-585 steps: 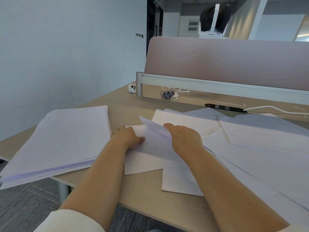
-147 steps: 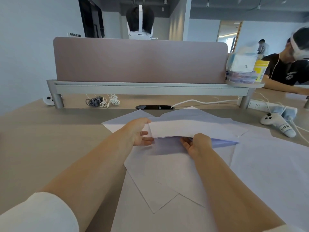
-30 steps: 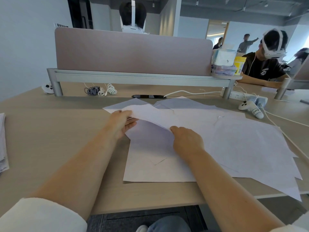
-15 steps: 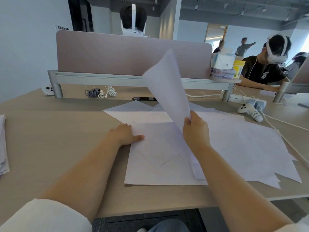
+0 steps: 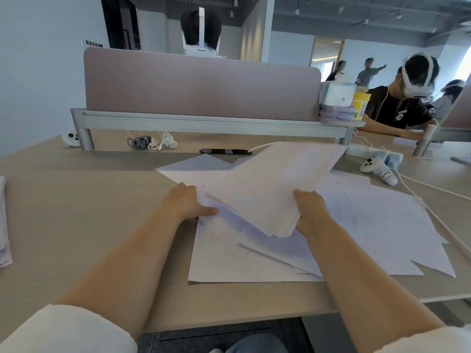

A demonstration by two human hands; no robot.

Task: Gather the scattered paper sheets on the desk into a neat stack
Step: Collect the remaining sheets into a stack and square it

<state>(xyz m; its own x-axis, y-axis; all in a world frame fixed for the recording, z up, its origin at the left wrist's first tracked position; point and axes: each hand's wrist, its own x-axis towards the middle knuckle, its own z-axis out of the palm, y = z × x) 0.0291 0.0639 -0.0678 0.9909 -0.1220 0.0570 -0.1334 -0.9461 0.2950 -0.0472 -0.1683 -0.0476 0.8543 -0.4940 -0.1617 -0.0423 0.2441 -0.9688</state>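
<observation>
Left hand (image 5: 187, 202) and right hand (image 5: 309, 208), fingers (image 5: 301, 196) tight around a raised paper bundle (image 5: 270, 189)

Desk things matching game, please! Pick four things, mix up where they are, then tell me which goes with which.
Things:
1. lifted sheets
2. yellow tub
3. white controller
4. coiled cables

Places:
A. on the desk, under the rail
B. on the shelf at the rail's right end
C. held by the left hand and right hand
D. on the desk, far right

Pairs: 1-C, 2-B, 3-D, 4-A.
</observation>
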